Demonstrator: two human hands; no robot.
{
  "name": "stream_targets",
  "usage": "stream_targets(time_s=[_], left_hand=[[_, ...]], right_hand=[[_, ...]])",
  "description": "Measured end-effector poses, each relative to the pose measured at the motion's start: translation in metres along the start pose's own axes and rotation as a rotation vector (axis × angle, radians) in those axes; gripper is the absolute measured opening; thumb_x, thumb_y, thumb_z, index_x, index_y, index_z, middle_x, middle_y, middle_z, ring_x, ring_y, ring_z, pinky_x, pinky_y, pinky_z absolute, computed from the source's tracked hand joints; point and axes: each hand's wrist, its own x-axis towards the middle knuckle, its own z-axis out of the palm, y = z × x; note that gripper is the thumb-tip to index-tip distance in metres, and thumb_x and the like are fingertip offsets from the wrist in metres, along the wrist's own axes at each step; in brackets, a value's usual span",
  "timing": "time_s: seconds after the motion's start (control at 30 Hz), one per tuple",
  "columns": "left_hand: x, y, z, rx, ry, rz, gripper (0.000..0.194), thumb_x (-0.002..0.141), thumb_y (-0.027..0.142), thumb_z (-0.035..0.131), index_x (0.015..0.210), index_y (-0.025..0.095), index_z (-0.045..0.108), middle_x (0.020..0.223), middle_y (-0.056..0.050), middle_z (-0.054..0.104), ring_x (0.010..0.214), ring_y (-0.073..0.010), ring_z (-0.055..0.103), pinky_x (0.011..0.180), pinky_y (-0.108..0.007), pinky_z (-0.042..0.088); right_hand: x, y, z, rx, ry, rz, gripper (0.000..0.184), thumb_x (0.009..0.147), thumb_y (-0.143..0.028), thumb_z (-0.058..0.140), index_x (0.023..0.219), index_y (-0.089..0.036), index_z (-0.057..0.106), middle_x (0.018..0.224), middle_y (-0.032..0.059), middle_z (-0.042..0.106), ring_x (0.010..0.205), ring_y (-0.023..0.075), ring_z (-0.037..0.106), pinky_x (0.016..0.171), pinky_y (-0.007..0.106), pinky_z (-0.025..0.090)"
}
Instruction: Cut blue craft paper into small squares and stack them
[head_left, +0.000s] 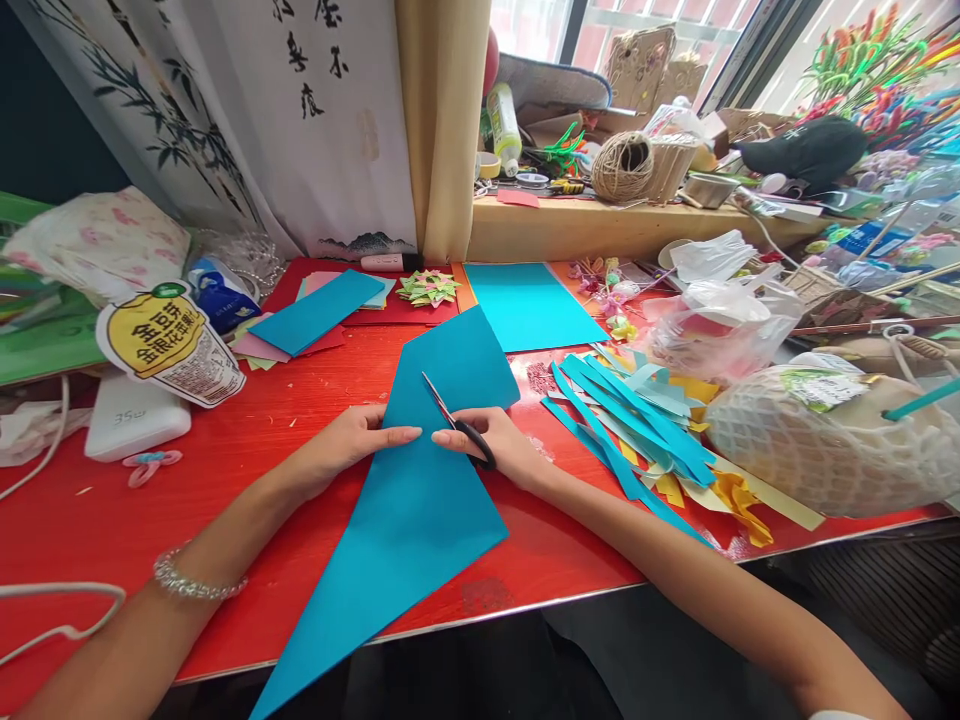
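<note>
A large blue sheet of paper (420, 520) lies in front of me, its lower corner hanging past the table's front edge. My left hand (367, 437) grips the sheet's left side, thumb on top and fingers underneath. In my right hand (499, 445) is a pair of scissors (442, 400) with black handles. The blades point up and to the left over the upper part of the sheet, and the right thumb lies along them. How far the blades have cut into the paper I cannot tell.
Blue paper strips (637, 430) lie right of the sheet. Behind are another blue sheet (532, 300), a folded blue piece (319, 312) and a green paper flower (427, 288). A netted bag (832, 440) sits at the right, a white power bank (139, 415) at the left.
</note>
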Motion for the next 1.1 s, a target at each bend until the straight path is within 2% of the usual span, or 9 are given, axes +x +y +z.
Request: stream_targets(time_s=[0.17, 0.33, 0.7, 0.83, 1.1], left_hand=[[0.0012, -0.0013, 0.0033, -0.122, 0.129, 0.091, 0.033, 0.071, 0.042, 0.065, 0.096, 0.021, 0.067, 0.090, -0.004, 0.072, 0.078, -0.0204, 0.067, 0.068, -0.028, 0.055], [-0.0004, -0.0004, 0.0046, -0.122, 0.184, 0.115, 0.033, 0.069, 0.043, 0.065, 0.091, 0.018, 0.069, 0.087, -0.006, 0.072, 0.071, -0.0205, 0.067, 0.062, -0.028, 0.055], [-0.0008, -0.0002, 0.0072, -0.093, 0.157, 0.113, 0.035, 0.067, 0.042, 0.068, 0.093, 0.018, 0.070, 0.088, -0.006, 0.072, 0.074, -0.0217, 0.067, 0.065, -0.029, 0.054], [-0.0004, -0.0010, 0.0069, -0.113, 0.143, 0.123, 0.032, 0.069, 0.040, 0.067, 0.092, 0.019, 0.070, 0.086, -0.005, 0.072, 0.072, -0.0197, 0.067, 0.062, -0.026, 0.054], [0.0001, -0.0012, 0.0057, -0.109, 0.145, 0.119, 0.023, 0.070, 0.039, 0.066, 0.078, 0.018, 0.071, 0.081, -0.004, 0.073, 0.068, -0.0177, 0.066, 0.059, -0.023, 0.053]], right_hand=[[-0.0010, 0.0020, 0.0023, 0.047, -0.089, 0.071, 0.041, 0.061, -0.055, 0.065, 0.067, -0.017, 0.052, 0.056, -0.0053, 0.040, 0.050, 0.0082, 0.041, 0.047, 0.023, 0.031], [-0.0011, 0.0017, 0.0031, 0.005, -0.102, 0.095, 0.041, 0.061, -0.055, 0.066, 0.068, -0.016, 0.055, 0.055, -0.0042, 0.044, 0.048, 0.0088, 0.044, 0.046, 0.023, 0.031], [-0.0017, 0.0010, 0.0050, -0.018, -0.085, 0.094, 0.041, 0.062, -0.055, 0.065, 0.065, -0.016, 0.052, 0.052, -0.0039, 0.046, 0.048, 0.0092, 0.045, 0.048, 0.023, 0.032], [-0.0015, 0.0017, 0.0055, -0.008, -0.083, 0.078, 0.039, 0.063, -0.053, 0.065, 0.064, -0.017, 0.049, 0.053, -0.0048, 0.043, 0.048, 0.0088, 0.044, 0.046, 0.022, 0.030], [-0.0011, 0.0034, 0.0076, 0.018, -0.080, 0.059, 0.039, 0.064, -0.052, 0.065, 0.063, -0.016, 0.048, 0.054, -0.0049, 0.039, 0.049, 0.0081, 0.041, 0.046, 0.022, 0.030]])
